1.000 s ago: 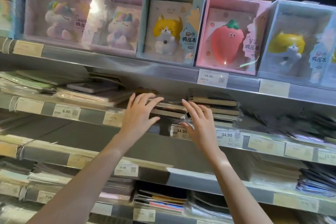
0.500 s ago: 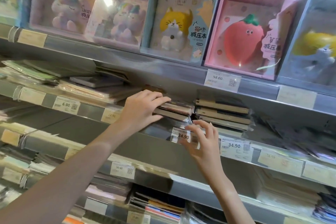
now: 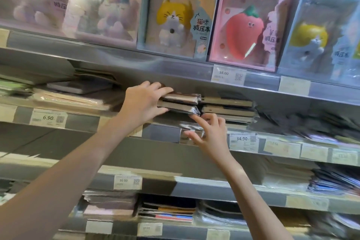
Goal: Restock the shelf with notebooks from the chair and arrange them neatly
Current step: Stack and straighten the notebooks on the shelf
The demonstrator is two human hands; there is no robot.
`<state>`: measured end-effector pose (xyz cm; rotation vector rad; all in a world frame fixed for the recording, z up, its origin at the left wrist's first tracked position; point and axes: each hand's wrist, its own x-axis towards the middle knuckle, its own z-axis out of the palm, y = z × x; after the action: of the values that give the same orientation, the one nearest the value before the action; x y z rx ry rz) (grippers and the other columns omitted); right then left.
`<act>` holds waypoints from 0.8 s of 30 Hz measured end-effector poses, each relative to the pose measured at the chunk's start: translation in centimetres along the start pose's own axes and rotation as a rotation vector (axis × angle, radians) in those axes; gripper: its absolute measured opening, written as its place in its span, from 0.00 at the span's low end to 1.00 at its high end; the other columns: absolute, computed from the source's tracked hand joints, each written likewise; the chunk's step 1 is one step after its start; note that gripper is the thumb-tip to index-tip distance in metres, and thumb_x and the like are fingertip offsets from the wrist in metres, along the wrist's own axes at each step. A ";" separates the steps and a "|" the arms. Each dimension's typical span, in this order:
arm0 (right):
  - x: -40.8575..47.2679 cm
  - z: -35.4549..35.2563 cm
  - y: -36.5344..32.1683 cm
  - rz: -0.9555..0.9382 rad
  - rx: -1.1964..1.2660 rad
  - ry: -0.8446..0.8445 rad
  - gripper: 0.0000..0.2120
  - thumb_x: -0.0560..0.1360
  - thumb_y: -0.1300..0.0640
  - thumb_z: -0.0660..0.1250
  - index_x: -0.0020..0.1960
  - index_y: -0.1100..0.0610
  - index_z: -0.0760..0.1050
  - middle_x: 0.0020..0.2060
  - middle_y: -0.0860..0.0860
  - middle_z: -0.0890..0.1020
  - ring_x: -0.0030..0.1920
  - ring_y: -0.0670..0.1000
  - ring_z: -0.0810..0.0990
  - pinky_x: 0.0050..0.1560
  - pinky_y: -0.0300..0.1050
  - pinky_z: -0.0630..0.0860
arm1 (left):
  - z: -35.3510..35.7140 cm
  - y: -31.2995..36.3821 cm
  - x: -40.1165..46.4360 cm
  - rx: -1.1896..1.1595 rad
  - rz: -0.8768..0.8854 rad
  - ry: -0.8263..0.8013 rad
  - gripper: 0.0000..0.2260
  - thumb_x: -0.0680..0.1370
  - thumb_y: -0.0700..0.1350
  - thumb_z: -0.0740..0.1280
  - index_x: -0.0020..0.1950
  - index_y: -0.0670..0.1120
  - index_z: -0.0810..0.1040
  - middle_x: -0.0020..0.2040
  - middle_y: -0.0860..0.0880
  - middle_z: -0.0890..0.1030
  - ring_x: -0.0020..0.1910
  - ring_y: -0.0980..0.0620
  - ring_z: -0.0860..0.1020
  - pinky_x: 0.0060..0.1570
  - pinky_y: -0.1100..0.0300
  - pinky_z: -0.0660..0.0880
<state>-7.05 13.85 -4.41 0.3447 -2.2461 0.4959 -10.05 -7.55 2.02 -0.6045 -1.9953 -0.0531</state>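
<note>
Left hand (image 3: 144, 103): gripping two wrapped notebooks (image 3: 180, 103) on the shelf (image 3: 161, 132).
Right hand (image 3: 209, 134): fingers spread, fingertip touching the lower notebook's corner.

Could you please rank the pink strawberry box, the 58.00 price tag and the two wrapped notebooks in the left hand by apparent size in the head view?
1. Pink strawberry box, clearly largest.
2. Wrapped notebooks gripped by the left hand, partly hidden by it.
3. 58.00 price tag, smallest.
The notebooks and tag look fairly close, so that order is less sure.
</note>
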 end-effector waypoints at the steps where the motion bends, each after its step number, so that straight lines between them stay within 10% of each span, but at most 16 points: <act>1: 0.0 -0.1 0.0 0.008 -0.007 -0.022 0.27 0.68 0.35 0.63 0.62 0.47 0.75 0.57 0.53 0.73 0.57 0.55 0.65 0.60 0.51 0.64 | 0.2 0.2 -0.4 -0.011 -0.016 -0.007 0.26 0.59 0.51 0.79 0.55 0.49 0.80 0.41 0.48 0.80 0.35 0.45 0.77 0.27 0.61 0.69; 14: -0.3 -1.3 1.3 -0.102 0.080 -0.048 0.13 0.73 0.52 0.68 0.57 0.53 0.79 0.50 0.50 0.79 0.52 0.51 0.72 0.52 0.45 0.71 | 0.2 2.0 0.8 0.020 -0.216 -0.376 0.28 0.70 0.61 0.69 0.67 0.54 0.69 0.60 0.48 0.76 0.59 0.44 0.72 0.48 0.53 0.71; 24: -1.0 -1.5 3.3 -0.130 0.092 -0.031 0.15 0.74 0.53 0.68 0.60 0.53 0.76 0.52 0.47 0.76 0.54 0.43 0.66 0.54 0.35 0.63 | 0.5 -0.2 1.3 -0.350 -0.461 -0.687 0.27 0.65 0.63 0.71 0.52 0.43 0.75 0.54 0.44 0.78 0.43 0.52 0.74 0.38 0.61 0.69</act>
<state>-6.78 17.54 -5.02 0.5459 -2.2182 0.5288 -11.05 -7.05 2.92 -0.3894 -2.7968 -0.5477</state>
